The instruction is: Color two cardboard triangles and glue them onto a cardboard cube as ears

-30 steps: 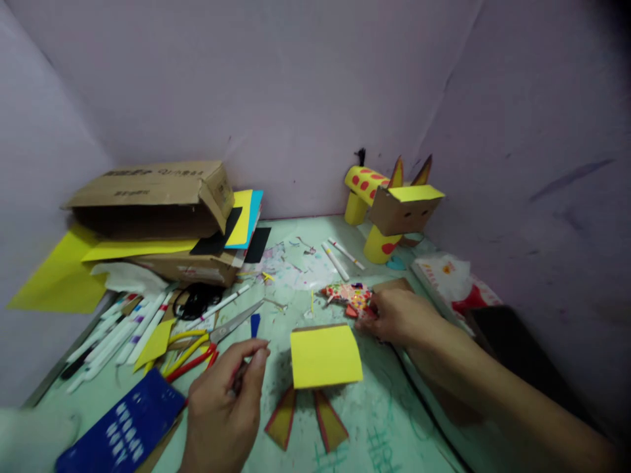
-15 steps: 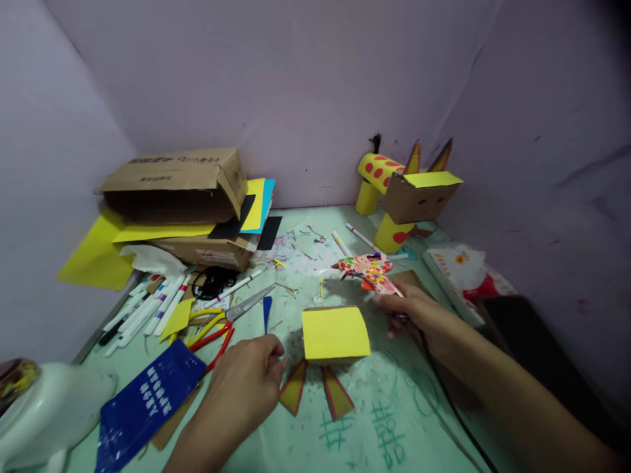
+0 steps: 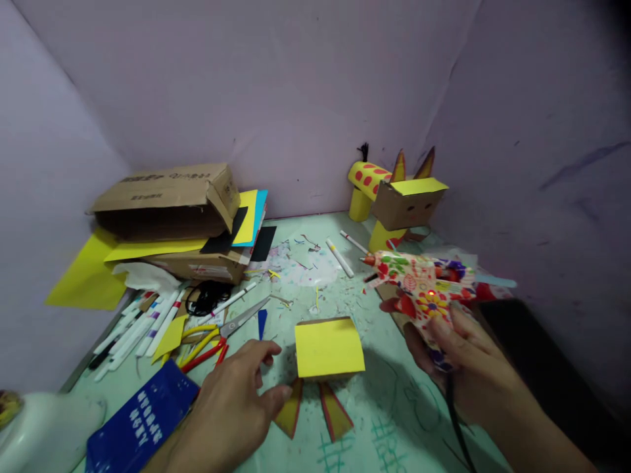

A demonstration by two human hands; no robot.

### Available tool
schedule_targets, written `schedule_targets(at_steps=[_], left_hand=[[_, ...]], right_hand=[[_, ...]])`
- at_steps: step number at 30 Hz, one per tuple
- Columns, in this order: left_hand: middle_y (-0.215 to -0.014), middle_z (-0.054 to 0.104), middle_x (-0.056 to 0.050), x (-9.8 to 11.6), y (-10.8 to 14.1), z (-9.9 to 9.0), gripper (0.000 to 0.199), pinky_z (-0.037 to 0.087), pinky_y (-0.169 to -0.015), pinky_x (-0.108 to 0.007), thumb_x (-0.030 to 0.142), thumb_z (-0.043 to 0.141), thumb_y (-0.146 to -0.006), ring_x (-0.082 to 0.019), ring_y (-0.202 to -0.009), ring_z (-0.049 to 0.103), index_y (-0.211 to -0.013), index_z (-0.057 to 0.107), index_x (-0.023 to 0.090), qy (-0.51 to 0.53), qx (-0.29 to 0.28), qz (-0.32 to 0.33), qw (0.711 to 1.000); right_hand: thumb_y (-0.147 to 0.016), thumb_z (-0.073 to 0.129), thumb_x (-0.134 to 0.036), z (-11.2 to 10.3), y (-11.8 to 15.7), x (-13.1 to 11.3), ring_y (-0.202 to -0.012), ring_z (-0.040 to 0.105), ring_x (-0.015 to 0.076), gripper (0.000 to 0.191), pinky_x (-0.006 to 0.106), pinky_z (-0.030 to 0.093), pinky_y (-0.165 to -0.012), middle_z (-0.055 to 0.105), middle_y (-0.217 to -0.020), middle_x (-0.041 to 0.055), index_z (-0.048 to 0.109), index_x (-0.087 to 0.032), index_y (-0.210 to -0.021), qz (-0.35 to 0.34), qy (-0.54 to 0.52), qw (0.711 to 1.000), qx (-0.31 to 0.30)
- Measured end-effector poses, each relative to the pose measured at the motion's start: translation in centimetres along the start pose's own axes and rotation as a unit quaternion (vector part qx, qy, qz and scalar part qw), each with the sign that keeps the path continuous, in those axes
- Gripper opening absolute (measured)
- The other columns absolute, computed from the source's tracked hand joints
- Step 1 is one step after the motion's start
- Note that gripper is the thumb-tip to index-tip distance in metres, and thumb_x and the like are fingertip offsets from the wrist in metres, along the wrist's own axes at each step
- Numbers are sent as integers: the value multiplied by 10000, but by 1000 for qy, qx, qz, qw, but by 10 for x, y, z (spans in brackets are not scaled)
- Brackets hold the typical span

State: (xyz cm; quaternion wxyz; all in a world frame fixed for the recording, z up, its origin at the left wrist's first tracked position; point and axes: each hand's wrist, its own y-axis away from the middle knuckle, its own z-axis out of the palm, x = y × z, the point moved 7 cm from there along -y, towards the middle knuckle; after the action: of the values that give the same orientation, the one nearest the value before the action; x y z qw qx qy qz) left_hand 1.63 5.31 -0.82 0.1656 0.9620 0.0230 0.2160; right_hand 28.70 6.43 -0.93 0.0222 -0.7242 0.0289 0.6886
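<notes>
While glue gun [image 3: 411, 276] is clasped by right hand [image 3: 476, 364], yellow box [image 3: 329, 348] is sited at two o'clock from nearer, spread left hand [image 3: 239, 397].

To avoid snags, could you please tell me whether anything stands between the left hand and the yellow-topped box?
Nothing visible stands between the left hand and the yellow-topped box, except the left triangle at the thumb; elsewhere speckled tabletop shows.
</notes>
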Motion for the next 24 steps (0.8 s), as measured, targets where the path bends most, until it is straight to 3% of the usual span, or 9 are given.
schedule_targets(at_steps=[3,6,10,15,19,22,24], left_hand=[[-965,652,-15,7,2,6,260,394,-747,-300,258,565,-708,-225,-921,603,-962,622,274,-44,-43,17,998],[-961,659,-42,15,5,16,163,409,-739,-323,245,552,-735,-252,-921,620,-879,627,236,-104,-62,9,993],[-942,677,-82,23,7,27,196,425,-725,-363,209,557,-736,-298,-908,641,-925,608,212,-167,-61,-10,984],[-816,693,-88,13,2,26,148,386,-619,-323,170,470,-769,-278,-793,652,-788,609,215,-179,-36,-19,983],[-638,652,-49,-18,-6,2,253,339,-544,-276,284,437,-808,-218,-631,607,-605,569,210,-126,-3,-15,992],[-583,599,3,-30,-5,-37,320,360,-535,-237,448,482,-795,-170,-596,557,-612,602,215,15,123,15,992],[-578,563,20,-27,2,-65,350,359,-520,-215,521,537,-758,-143,-574,507,-611,611,211,109,225,40,967]], right_hand=[[-786,556,-576,-2,-2,5,-466,425,153,377,271,343,-433,498,-511,-5,473,-240,-637,12,-51,998,-27],[-746,647,-524,-10,-3,14,-490,422,143,344,255,339,-442,492,-530,-13,524,-220,-641,26,-48,998,-18],[-725,699,-463,-15,-2,23,-549,460,137,287,238,388,-476,521,-610,-7,588,-198,-710,55,-72,996,-4],[-727,684,-457,-10,-2,11,-508,431,117,362,225,401,-458,487,-563,-13,516,-188,-552,18,-62,998,-16],[-738,688,-375,-9,-1,7,-512,442,123,207,223,399,-444,493,-587,-23,580,-204,-695,8,-77,997,-16],[-729,693,-350,-10,-1,7,-449,371,102,269,209,340,-391,410,-517,-49,517,-206,-586,-7,-69,998,-9],[-735,688,-349,-9,-1,8,-448,379,106,278,214,350,-397,404,-511,-51,507,-210,-576,-8,-63,998,-17]])
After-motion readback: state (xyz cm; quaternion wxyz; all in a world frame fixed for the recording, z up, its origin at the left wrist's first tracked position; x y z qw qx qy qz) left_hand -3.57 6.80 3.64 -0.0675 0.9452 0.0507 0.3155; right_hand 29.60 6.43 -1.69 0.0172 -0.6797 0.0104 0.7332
